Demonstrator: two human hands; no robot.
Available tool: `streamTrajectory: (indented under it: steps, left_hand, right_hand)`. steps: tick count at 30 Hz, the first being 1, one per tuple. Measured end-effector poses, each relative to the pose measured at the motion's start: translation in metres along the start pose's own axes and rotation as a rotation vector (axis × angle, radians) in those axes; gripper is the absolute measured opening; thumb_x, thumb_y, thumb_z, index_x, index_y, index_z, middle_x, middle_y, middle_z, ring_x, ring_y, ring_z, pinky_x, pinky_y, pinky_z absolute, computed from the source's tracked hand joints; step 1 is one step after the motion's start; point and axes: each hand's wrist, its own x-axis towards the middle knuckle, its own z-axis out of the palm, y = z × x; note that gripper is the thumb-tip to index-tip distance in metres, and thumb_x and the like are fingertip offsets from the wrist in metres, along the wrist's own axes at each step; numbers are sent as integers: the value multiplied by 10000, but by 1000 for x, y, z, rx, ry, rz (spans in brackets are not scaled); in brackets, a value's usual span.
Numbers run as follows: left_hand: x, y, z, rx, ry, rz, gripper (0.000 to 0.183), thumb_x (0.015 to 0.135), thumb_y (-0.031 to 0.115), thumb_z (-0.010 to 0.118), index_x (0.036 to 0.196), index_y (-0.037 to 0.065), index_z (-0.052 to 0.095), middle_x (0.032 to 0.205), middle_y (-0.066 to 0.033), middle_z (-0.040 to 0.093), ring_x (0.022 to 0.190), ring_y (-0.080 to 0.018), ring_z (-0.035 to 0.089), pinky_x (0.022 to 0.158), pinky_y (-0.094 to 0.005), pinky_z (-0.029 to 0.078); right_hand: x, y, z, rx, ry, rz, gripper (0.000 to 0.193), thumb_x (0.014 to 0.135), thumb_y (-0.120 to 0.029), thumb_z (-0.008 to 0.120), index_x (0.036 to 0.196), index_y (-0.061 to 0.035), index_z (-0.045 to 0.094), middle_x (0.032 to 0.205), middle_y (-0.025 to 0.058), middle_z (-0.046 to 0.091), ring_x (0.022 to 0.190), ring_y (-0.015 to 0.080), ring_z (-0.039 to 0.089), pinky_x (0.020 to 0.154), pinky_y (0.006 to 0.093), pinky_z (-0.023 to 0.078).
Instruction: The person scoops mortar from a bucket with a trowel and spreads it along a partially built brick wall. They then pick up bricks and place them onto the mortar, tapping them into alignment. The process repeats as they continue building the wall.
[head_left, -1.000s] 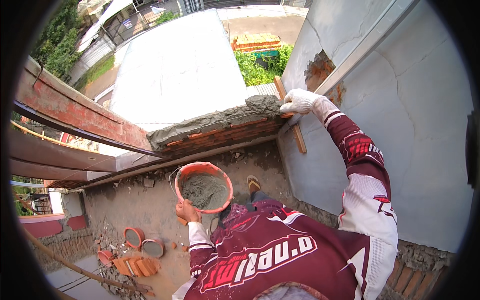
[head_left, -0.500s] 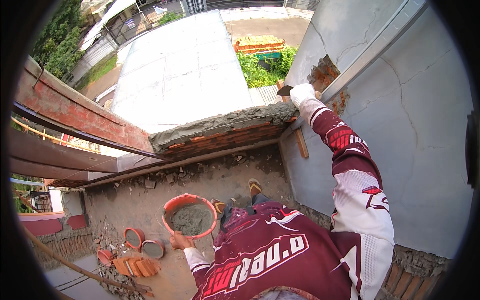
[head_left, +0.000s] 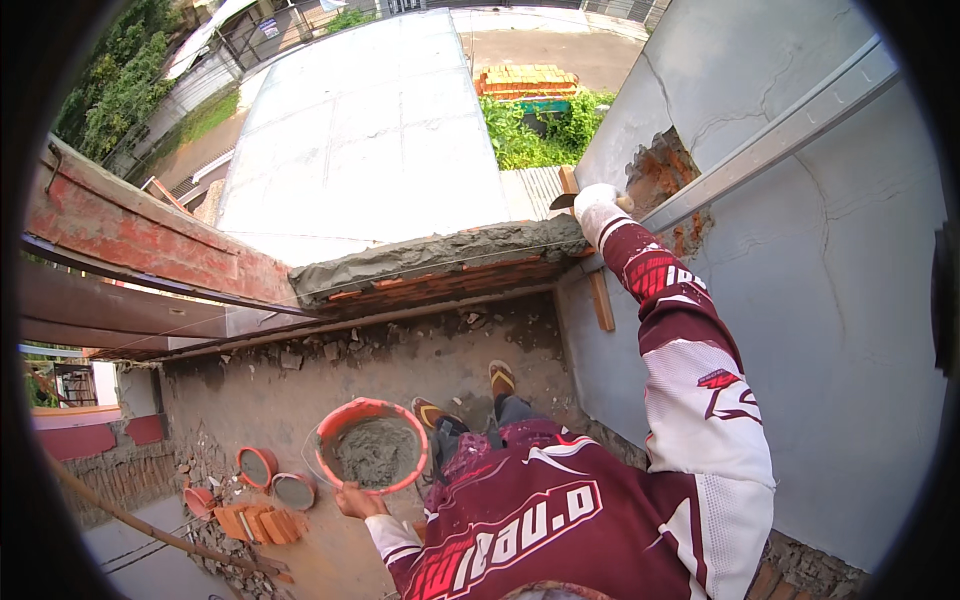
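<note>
With its bare fingers wrapped round the near rim, my left hand [head_left: 357,501] holds an orange bucket [head_left: 325,462] of wet grey mortar [head_left: 377,452]. My right arm reaches far out along the grey wall. In a white glove, my right hand [head_left: 600,201] grips a trowel; its dark blade [head_left: 563,202] points left and the wooden handle end [head_left: 626,203] shows at the right. Just below this hand is the right end of a low brick wall [head_left: 400,290], topped with a rough layer of mortar [head_left: 440,253]. A thin string [head_left: 470,258] runs along that wall.
A long metal straightedge [head_left: 780,140] slants across the cracked grey wall [head_left: 800,300], beside a broken patch of exposed brick [head_left: 662,170]. Small buckets [head_left: 257,466] and loose bricks [head_left: 262,523] stand at lower left. Rubble [head_left: 291,358] lies along the wall's foot. Beyond is a pale roof [head_left: 360,130].
The view has shifted slightly. My right hand with the trowel is a little farther left of the broken patch. My left hand still holds the bucket rim.
</note>
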Motion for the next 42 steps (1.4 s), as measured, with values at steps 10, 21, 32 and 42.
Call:
streamTrajectory:
  steps: [10,21,32,42]
  left_hand:
    - [-37,20,23,68,13,21,148,627,1,577,724,-3,466,822,-57,494,721,-209,492,675,-380,436]
    - [-43,45,74,325,-56,-17,141,666,13,594,749,3,480,812,-41,479,749,-193,481,685,-365,419]
    - [21,64,69,468,-265,155,149,681,1,594,705,27,450,760,-34,467,701,-187,469,656,-354,422]
    - [20,41,120,483,-458,274,249,702,-58,621,688,69,407,697,-1,455,598,-139,419,554,-328,373]
  right_hand:
    - [-35,-18,-16,389,302,-198,266,907,-217,620,1091,-85,759,1072,166,762,1004,328,740,826,443,595]
    - [-193,-145,242,1488,414,52,425,932,-326,706,1266,-86,600,1145,185,675,1059,387,669,913,477,540]
    - [-41,-190,279,1633,594,598,359,1014,-349,597,1212,-50,592,1022,200,675,972,428,651,860,510,523]
    - [-155,-235,204,2459,97,244,263,1033,-353,598,1094,-98,583,798,17,587,595,112,576,523,307,511]
